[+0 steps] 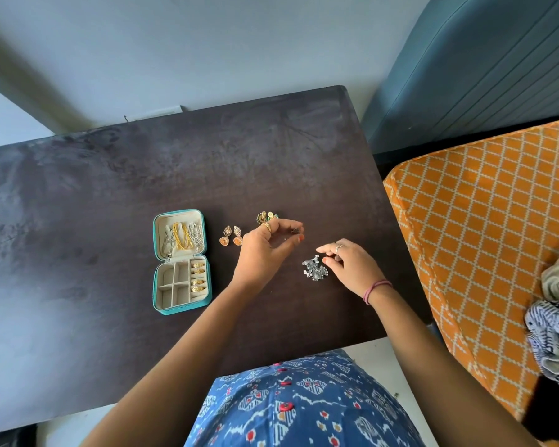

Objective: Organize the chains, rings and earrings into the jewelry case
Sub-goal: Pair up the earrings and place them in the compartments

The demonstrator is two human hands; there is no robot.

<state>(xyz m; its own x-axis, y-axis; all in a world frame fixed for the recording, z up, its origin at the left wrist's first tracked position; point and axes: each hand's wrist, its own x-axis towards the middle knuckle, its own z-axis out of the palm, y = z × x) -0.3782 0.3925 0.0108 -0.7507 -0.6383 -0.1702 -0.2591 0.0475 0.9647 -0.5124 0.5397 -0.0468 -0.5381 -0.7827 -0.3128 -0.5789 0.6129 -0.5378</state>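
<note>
We are on the earrings: our left hand (265, 245) pinches a small dark earring (294, 231), our right hand (352, 266), fingers loosely curled, touches the silver earrings (315, 269). Next, carry it toward nine o'clock to the jewelry case (181, 262).

A dark, smudged counter (110, 188) carries everything. On it lies an open teal jewelry case (181, 262), chains in its lid and gold rings in its right-hand slots. Just right of the case lie a pair of orange-and-gold earrings (231, 236), farther right a green-and-gold pair (266, 217), and nearer the front edge a cluster of silver earrings (314, 269).
</note>
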